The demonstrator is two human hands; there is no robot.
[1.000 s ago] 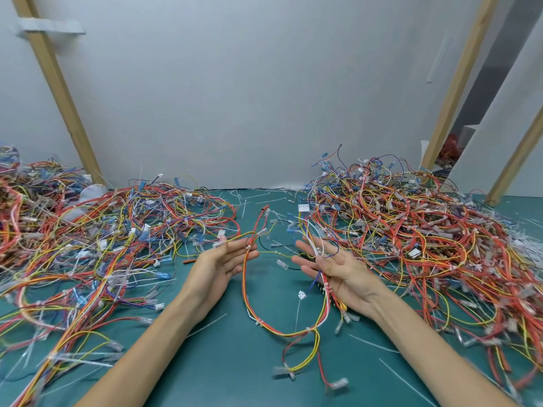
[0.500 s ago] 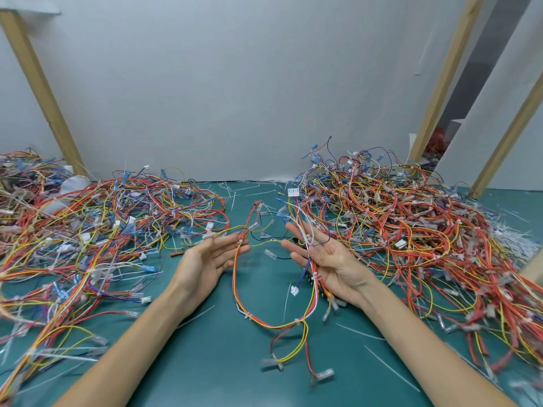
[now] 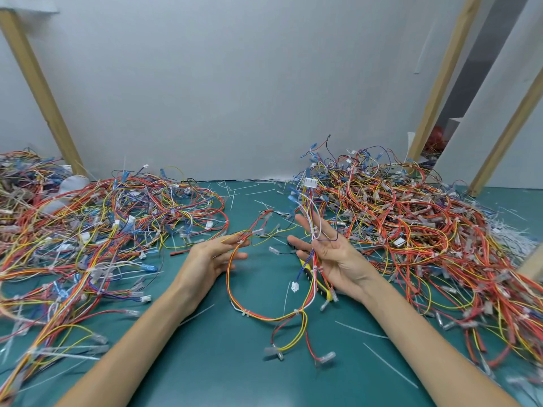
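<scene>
A wire harness hangs spread between two upturned hands, above the middle of the surface.

The left hand (image 3: pixel 211 259) and right hand (image 3: pixel 333 259) lie palm-up with fingers spread and loose. The wire harness (image 3: pixel 264 315) drapes over them, probably so its branches sag apart for checking. Its white connector (image 3: pixel 310 182) stands above the right fingertips and its loop drops toward the teal surface (image 3: pixel 205 362). Tangled wire heaps lie left (image 3: pixel 102 224) and right (image 3: pixel 411 230), and yellow-handled cutters (image 3: pixel 324 292) lie under the right hand.

Teal table (image 3: pixel 205 362), left wire heap (image 3: pixel 97 230), right wire heap (image 3: pixel 411 230)
</scene>
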